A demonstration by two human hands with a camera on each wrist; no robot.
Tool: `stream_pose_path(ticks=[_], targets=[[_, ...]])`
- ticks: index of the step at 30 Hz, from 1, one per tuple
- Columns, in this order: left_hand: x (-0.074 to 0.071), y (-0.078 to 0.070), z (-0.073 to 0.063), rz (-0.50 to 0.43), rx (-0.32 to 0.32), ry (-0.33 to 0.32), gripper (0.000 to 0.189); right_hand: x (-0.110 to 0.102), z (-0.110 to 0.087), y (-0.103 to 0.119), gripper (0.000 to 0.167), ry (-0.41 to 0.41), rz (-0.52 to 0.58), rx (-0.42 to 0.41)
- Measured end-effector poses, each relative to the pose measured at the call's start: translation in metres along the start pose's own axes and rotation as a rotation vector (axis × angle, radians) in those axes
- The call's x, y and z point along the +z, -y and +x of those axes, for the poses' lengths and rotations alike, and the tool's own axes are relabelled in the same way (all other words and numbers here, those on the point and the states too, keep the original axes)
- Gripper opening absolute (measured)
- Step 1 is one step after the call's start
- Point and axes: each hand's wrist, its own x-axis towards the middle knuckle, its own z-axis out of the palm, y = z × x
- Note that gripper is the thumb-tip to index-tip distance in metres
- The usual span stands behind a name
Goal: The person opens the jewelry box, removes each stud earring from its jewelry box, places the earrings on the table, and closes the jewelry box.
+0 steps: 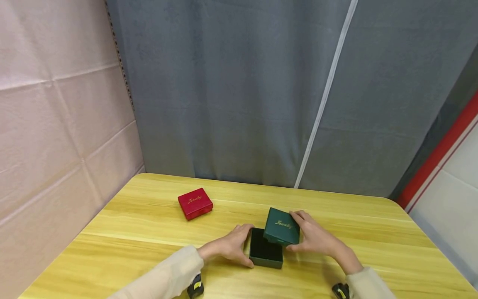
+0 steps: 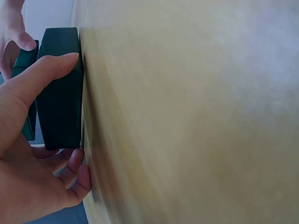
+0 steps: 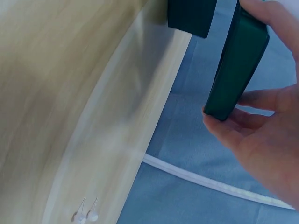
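A dark green jewelry box base [image 1: 266, 262] sits on the table with its black lining facing up. My left hand [image 1: 232, 245] grips it from the left, thumb along the near side and fingers toward the far side. In my right hand [image 1: 315, 237] is the matching green lid [image 1: 281, 226], marked "Jewelry" in gold, tilted over the base's far right corner. The right wrist view shows the lid [image 3: 238, 65] pinched by its edges, apart from the base [image 3: 192, 16]. The left wrist view has the thumb across the base's side [image 2: 60, 112].
A shut red jewelry box [image 1: 195, 203] stands farther back on the left of the yellow wood table [image 1: 142, 216]. A pair of small earrings [image 3: 80, 217] lies on the table in the right wrist view. Grey curtain [image 1: 239, 91] hangs behind the far edge.
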Motion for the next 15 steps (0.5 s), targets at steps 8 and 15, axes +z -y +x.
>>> stream_pose_path(ticks=[8, 15], targets=[[0.0, 0.001, 0.0, -0.009, -0.007, 0.006, 0.094, 0.004, -0.002, 0.008, 0.097, 0.034, 0.002, -0.051], [0.0, 0.0, 0.0, -0.004, -0.014, 0.01, 0.095, 0.009, -0.002, 0.014, 0.093, 0.051, 0.017, -0.098]])
